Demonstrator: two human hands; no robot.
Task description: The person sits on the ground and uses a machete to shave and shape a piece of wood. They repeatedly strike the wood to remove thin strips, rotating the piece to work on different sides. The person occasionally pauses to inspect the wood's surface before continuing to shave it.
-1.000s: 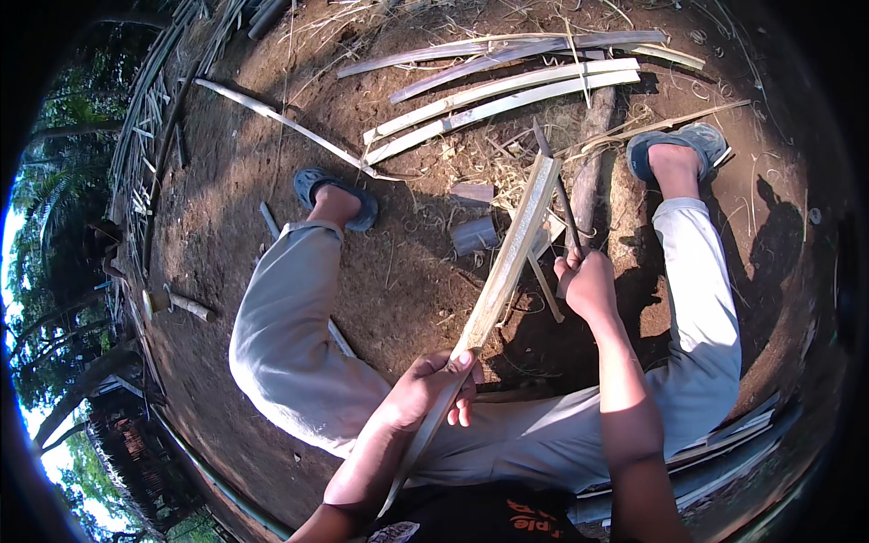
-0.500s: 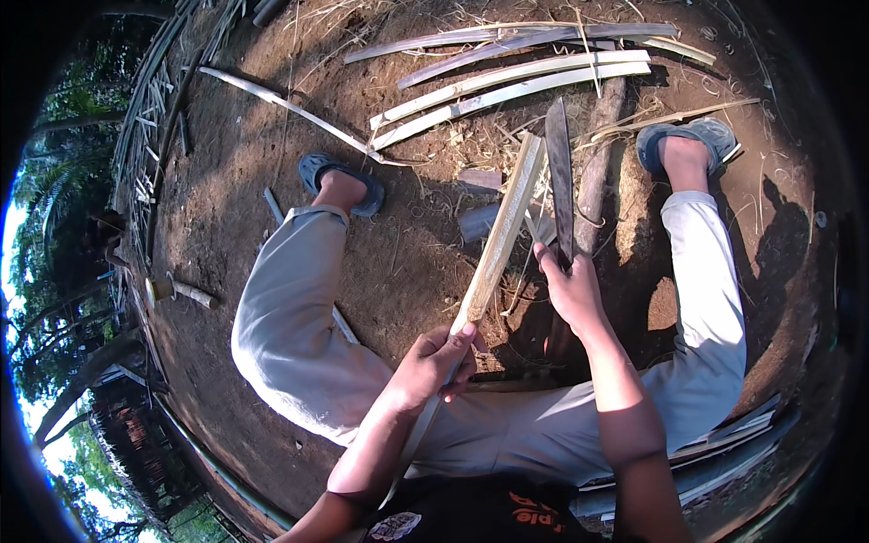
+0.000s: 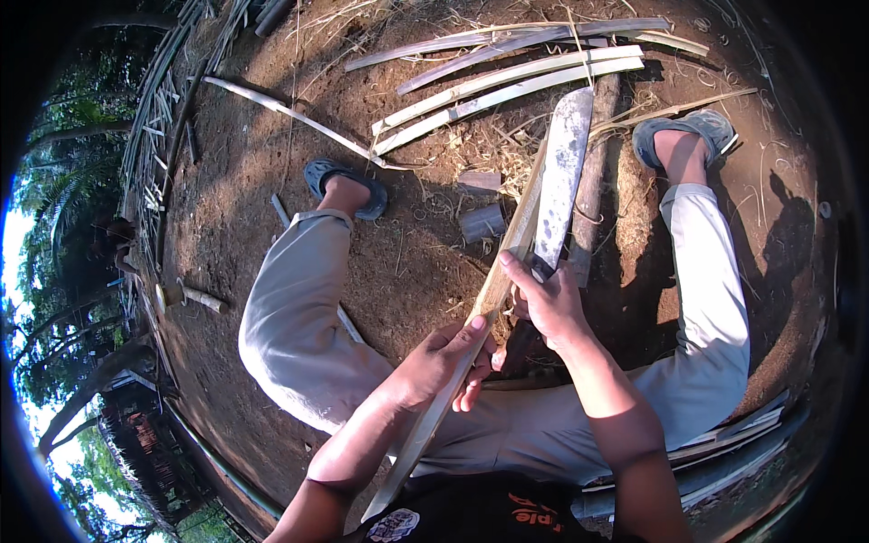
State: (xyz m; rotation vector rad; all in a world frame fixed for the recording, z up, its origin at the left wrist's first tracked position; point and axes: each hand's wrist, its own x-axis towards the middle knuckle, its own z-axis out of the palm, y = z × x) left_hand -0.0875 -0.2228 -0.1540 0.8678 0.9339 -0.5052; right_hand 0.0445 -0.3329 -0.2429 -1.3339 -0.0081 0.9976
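My left hand (image 3: 444,360) is closed round a long pale bamboo strip (image 3: 424,430), which slants from my lap up and to the right between my legs. My right hand (image 3: 548,303) grips a machete by its handle, most of which my fingers hide. The machete's broad, mottled grey blade (image 3: 564,167) points away from me, its flat side showing. It lies close along the right side of the strip's far part. My right thumb is up against the strip; whether blade and strip touch, I cannot tell.
Several split bamboo strips (image 3: 507,83) lie across the ground ahead, among curled shavings. A log (image 3: 593,181) runs beneath the blade, with short cut pieces (image 3: 482,222) left of it. My sandalled feet rest either side. More strips (image 3: 724,439) lie by my right hip.
My right hand has come left and nearer, against the strip. The machete has turned from edge-on to show its flat side. The strip has slid back toward me through my left hand.
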